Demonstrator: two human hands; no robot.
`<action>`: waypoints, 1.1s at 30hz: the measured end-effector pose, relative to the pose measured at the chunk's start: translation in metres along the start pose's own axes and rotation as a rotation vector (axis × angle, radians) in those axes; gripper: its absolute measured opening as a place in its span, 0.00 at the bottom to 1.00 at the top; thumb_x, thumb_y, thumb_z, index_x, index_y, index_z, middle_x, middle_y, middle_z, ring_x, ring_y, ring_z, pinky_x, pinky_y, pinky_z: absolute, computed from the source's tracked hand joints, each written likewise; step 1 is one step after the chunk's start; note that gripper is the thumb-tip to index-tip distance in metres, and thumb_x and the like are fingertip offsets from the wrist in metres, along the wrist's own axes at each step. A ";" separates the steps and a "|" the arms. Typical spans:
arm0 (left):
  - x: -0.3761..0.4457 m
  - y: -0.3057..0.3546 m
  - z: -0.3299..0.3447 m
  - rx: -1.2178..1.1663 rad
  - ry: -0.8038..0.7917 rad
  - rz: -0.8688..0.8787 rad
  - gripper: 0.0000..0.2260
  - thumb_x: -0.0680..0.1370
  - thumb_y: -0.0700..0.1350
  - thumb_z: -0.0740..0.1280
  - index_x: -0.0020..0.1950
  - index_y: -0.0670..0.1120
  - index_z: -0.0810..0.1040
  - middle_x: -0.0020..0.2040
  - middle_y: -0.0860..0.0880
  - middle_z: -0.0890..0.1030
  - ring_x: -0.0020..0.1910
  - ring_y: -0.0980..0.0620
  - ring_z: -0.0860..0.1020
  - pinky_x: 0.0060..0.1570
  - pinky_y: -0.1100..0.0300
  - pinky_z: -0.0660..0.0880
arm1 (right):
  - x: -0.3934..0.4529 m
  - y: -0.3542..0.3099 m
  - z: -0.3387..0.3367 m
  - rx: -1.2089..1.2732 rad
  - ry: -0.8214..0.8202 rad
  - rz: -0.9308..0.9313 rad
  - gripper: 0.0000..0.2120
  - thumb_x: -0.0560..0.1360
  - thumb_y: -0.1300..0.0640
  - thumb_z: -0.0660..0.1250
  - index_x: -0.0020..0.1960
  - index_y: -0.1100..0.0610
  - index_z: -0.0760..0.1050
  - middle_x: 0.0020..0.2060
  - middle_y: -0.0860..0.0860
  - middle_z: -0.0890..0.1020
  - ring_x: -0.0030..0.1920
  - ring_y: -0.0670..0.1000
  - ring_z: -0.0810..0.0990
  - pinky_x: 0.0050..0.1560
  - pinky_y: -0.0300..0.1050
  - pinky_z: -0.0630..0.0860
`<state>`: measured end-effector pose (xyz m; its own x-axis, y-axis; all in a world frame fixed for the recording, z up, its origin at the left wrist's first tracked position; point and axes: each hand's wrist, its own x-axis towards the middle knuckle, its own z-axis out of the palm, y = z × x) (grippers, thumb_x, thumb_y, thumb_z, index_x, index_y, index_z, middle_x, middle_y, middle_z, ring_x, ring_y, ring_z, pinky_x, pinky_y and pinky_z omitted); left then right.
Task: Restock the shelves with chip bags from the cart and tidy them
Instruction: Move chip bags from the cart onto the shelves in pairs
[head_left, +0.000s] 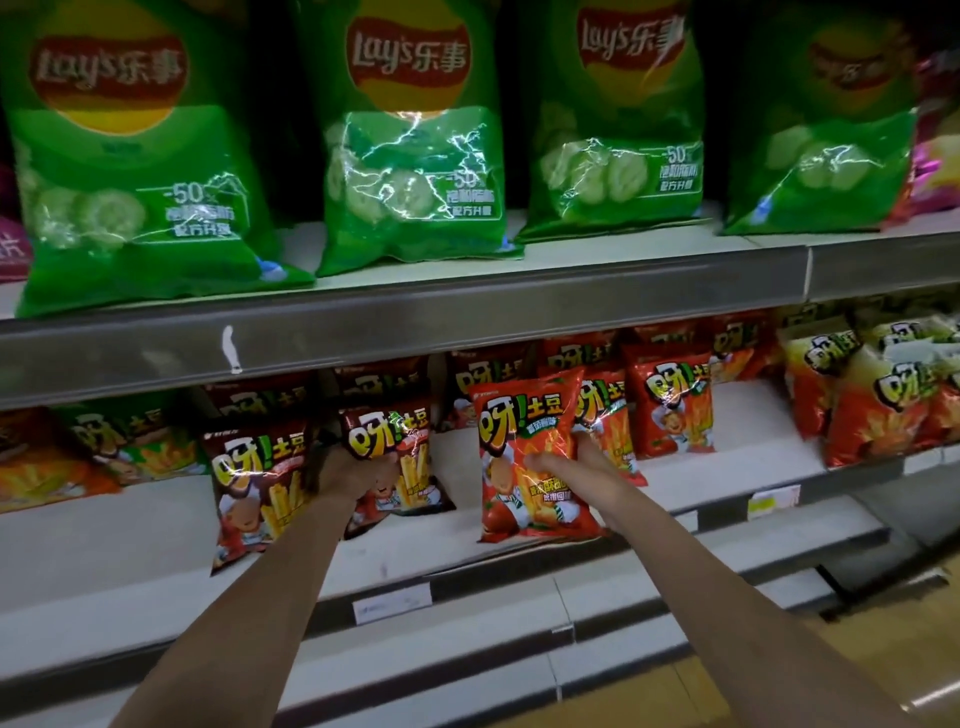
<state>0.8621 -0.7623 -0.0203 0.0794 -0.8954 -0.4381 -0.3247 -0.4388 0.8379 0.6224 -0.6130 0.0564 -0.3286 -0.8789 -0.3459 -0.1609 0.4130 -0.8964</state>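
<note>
Supermarket shelving fills my view: an upper shelf (415, 306) with a grey metal lip carries four big green Lay's bags (415, 156) standing in a row, and the white lower shelf (156, 530) below holds the small snack bags I am working on.

I have my left hand (353, 475) curled around a dark brown bag (387, 441), fingers wrapped over its lower front. That bag stands upright, glossy, with large yellow-and-white characters and a picture of fries beneath. Just left of my left fingers stands a second brown bag (254, 483), nearer the shelf edge, its lower corner hidden by my forearm.

My right hand (566, 462) grips a bright red bag (524, 447) at its right edge, thumb on the front, fingers reaching behind, so I cannot see them fully. This one shows the same bold lettering, a cartoon chef and tomatoes at the bottom corner. It stands at the front of the shelf, tilted slightly.

Behind and to the right of my right fingers, more red bags (670, 400) sit in rows running back into shadow. Further right, yellow-topped bags (883, 405) are blurred and cut by the frame. At the far left, orange and green packs (124, 441) are too soft to read. A price label (392, 603) on the shelf edge is illegible.
</note>
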 end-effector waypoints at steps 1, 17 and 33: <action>-0.005 0.004 0.003 0.035 0.031 0.021 0.27 0.67 0.49 0.79 0.62 0.41 0.75 0.62 0.40 0.78 0.62 0.38 0.74 0.63 0.41 0.71 | 0.001 0.001 -0.003 0.001 -0.006 0.000 0.27 0.73 0.53 0.72 0.66 0.51 0.62 0.53 0.47 0.75 0.54 0.48 0.73 0.55 0.44 0.69; -0.191 0.077 0.200 -0.012 -0.488 0.311 0.20 0.72 0.62 0.70 0.52 0.47 0.81 0.50 0.48 0.83 0.51 0.48 0.81 0.53 0.58 0.76 | -0.040 0.041 -0.196 0.157 -0.032 -0.049 0.29 0.73 0.54 0.72 0.67 0.52 0.59 0.58 0.53 0.77 0.55 0.52 0.80 0.50 0.45 0.79; -0.264 0.102 0.388 -0.005 -0.583 0.343 0.47 0.54 0.64 0.80 0.68 0.51 0.67 0.65 0.50 0.76 0.62 0.50 0.76 0.65 0.47 0.72 | -0.025 0.112 -0.354 -0.083 0.191 -0.039 0.38 0.62 0.36 0.75 0.68 0.49 0.70 0.61 0.53 0.76 0.62 0.55 0.75 0.62 0.55 0.74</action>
<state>0.4419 -0.5411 0.0546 -0.5494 -0.7972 -0.2504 -0.2367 -0.1389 0.9616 0.2837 -0.4599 0.0625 -0.4893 -0.8369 -0.2453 -0.2507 0.4044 -0.8796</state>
